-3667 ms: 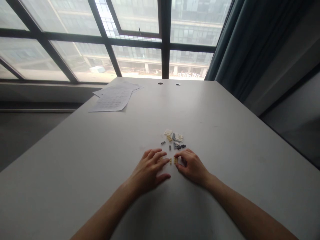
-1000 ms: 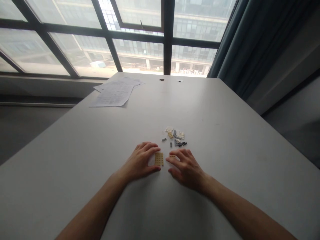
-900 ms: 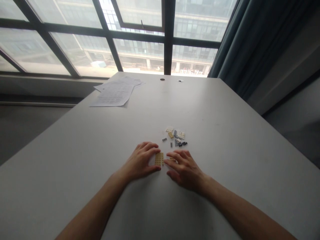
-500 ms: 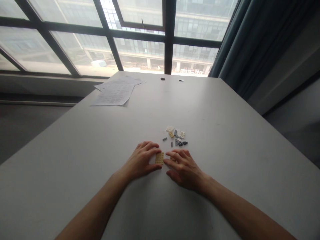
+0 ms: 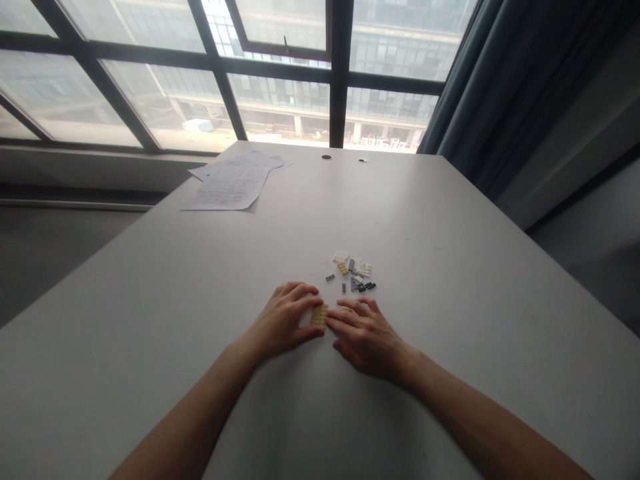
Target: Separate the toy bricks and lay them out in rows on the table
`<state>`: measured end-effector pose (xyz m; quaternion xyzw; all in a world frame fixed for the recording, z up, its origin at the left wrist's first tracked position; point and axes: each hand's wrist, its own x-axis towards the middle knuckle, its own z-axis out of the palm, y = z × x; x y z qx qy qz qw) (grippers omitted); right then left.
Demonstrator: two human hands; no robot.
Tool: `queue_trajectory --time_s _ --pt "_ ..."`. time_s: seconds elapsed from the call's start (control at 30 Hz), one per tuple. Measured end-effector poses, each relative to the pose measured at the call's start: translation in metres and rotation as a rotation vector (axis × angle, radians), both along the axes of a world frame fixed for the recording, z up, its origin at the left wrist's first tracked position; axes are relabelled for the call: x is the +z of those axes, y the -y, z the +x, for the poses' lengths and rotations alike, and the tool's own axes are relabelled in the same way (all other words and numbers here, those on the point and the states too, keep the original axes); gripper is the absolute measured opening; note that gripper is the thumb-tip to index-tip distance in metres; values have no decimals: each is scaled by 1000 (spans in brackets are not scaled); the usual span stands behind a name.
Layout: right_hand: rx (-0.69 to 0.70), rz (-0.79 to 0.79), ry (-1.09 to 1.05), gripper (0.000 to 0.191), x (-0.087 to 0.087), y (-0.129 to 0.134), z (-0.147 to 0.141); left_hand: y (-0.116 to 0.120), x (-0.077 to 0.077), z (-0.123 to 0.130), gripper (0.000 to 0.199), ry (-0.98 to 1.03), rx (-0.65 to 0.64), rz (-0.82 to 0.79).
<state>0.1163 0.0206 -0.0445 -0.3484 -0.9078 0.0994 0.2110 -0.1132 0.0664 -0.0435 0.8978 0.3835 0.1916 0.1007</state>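
A tan studded building-brick plate [image 5: 319,316] lies on the white table near the middle. My left hand [image 5: 286,319] grips it by its far and near edges, between fingers and thumb. From the other side, the fingertips of my right hand [image 5: 367,337] reach the plate's right edge. Those fingers are stretched out, with the thumb apart below them, and whatever lies under the palm is hidden. Just beyond the hands lies a loose group of small bricks: a tan plate [image 5: 343,269], white plates [image 5: 341,257], grey pieces [image 5: 351,265] and black pieces [image 5: 369,287].
Two small grey pieces, one [image 5: 330,277] farther left and one [image 5: 343,288] nearer the right hand, lie apart from the group. Printed sheets of paper [image 5: 230,183] rest at the table's far left. Windows and a dark curtain [image 5: 480,87] stand behind the table [image 5: 425,220].
My right fingers have shifted slightly left, onto the plate's right edge. A small tan piece that showed between those fingers is now covered. The left hand has stayed on the plate.
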Motion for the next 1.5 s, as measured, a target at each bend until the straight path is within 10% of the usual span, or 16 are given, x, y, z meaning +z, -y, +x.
queue_trajectory --time_s 0.27,0.63,1.03,1.27,1.5 --pt "-25 28 -72 39 -2 -1 0 0 0 -1 40 -3 -4 0" --pt "-531 -49 -581 15 -8 -12 9 -3 0 3 47 69 84 -15" --pt "-605 -87 -722 9 -8 -13 9 -58 7 78 17 64 284 25" --pt "-596 -99 -733 9 -9 -13 10 -55 9 76 14 135 339 11" --pt "-475 -39 -812 24 -3 -9 7 -4 20 78 23 842 206 -523"
